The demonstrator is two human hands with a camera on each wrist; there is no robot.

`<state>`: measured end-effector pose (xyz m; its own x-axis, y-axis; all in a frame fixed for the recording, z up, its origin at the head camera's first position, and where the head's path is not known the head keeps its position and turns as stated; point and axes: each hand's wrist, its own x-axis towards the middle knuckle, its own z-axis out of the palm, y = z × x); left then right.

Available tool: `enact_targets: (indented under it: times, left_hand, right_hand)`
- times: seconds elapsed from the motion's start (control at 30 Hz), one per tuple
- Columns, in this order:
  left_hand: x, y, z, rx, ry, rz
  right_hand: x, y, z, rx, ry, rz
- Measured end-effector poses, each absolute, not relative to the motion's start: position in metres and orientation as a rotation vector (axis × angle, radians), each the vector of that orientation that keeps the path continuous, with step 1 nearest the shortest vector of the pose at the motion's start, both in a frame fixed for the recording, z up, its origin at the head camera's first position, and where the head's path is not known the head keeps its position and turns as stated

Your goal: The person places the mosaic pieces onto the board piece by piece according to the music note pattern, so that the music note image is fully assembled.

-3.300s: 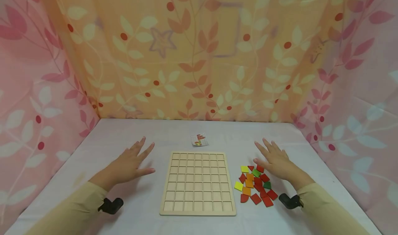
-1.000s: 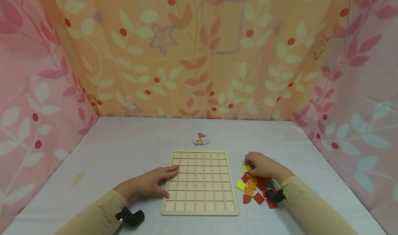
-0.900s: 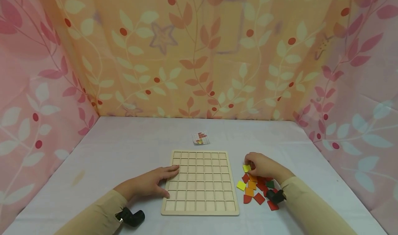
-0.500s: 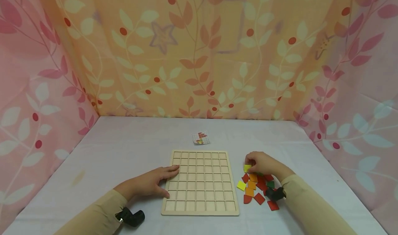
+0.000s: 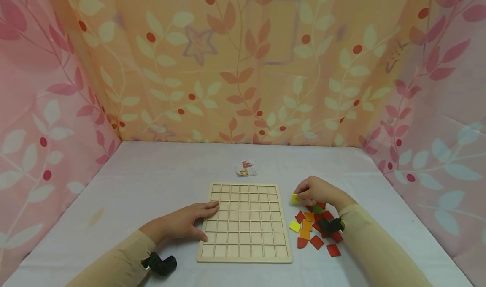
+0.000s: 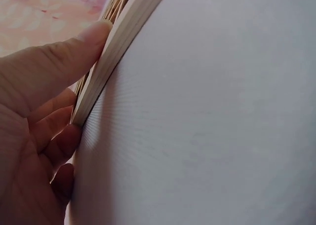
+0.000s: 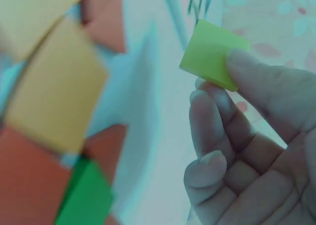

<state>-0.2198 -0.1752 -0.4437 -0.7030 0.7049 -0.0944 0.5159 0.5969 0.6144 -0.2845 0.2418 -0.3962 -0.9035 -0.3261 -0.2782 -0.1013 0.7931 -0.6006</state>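
My right hand (image 5: 319, 192) pinches a yellow square tile (image 7: 212, 52) between thumb and fingers; in the right wrist view the tile is raised clear of the pile. Below it lies a loose group of red, orange, yellow and green tiles. Among these are a green tile (image 5: 317, 210), an orange tile (image 5: 305, 234) and a second yellow tile (image 5: 294, 226). A wooden grid board (image 5: 244, 258) lies flat at the middle, its cells bare. My left hand (image 5: 182, 223) rests on the board's left edge with extended fingers, and in the left wrist view its thumb (image 6: 79, 52) touches the rim.
Behind the board a small printed card (image 5: 245, 168) shows a coloured pattern on a grid. White cloth covers the table (image 5: 159, 169). Patterned curtains (image 5: 243, 67) stand at the back and both sides. Each wrist carries a black camera mount (image 5: 161, 265).
Earlier both hands hovered apart; the left came to rest on the board. The right reached into the tiles, took the yellow one, and has just lifted it slightly up and left.
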Motion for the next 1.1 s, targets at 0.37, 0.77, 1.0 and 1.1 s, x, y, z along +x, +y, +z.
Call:
enact_targets:
  times: [0.37, 0.77, 1.0, 1.1]
  left_hand:
    - [-0.219, -0.173, -0.437, 0.959, 2.508, 0.744]
    - [-0.222, -0.174, -0.444, 0.988, 2.495, 0.794]
    - [-0.223, -0.175, -0.446, 0.98, 2.491, 0.807]
    - [-0.223, -0.175, -0.445, 0.979, 2.484, 0.815]
  right_hand:
    - [-0.302, 0.195, -0.394, -0.471, 2.638, -0.917]
    - [-0.315, 0.137, -0.406, -0.563, 2.744, -0.974]
    - [-0.321, 0.117, -0.41, -0.599, 2.783, -0.991]
    - [-0.323, 0.111, -0.413, -0.594, 2.791, -0.966]
